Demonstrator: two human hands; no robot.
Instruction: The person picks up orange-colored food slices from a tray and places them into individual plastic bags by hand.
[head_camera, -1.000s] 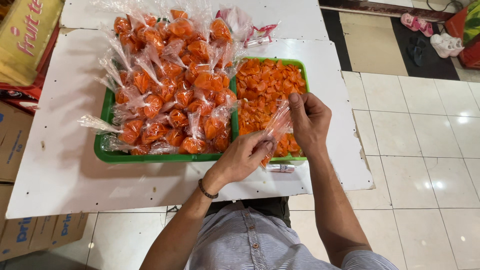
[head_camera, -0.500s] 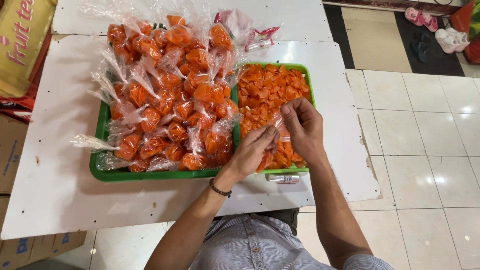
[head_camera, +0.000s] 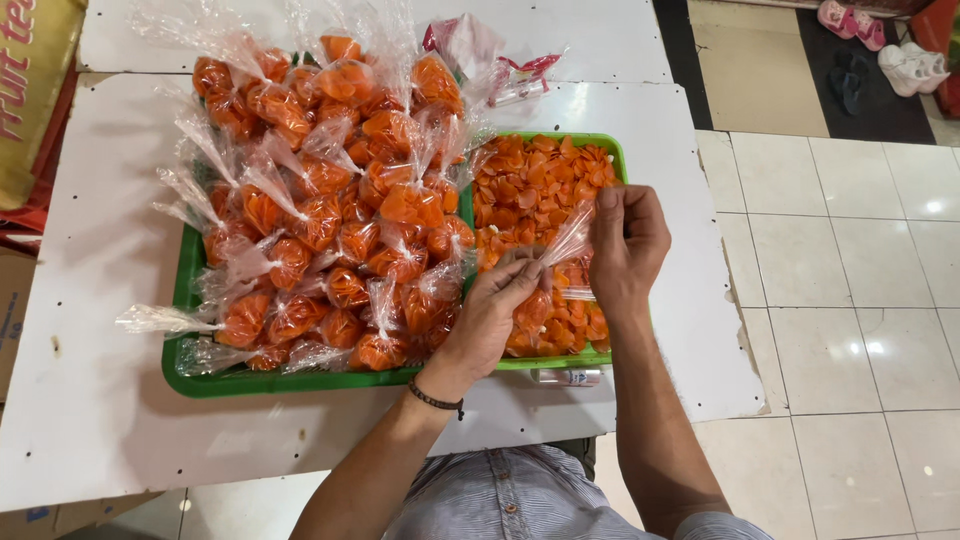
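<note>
Both hands pinching one clear bag (head_camera: 568, 240): right hand (head_camera: 627, 245) gripping its top, left hand (head_camera: 492, 318) its base, over the right of two green trays (head_camera: 300, 383). Left tray holding dozens of filled bags (head_camera: 330, 220). White table (head_camera: 90, 290), tiled floor (head_camera: 850, 290).

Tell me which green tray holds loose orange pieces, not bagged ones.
The right-hand green tray, under both hands: its orange pieces lie loose. The left tray is heaped with tied clear bags.
</note>
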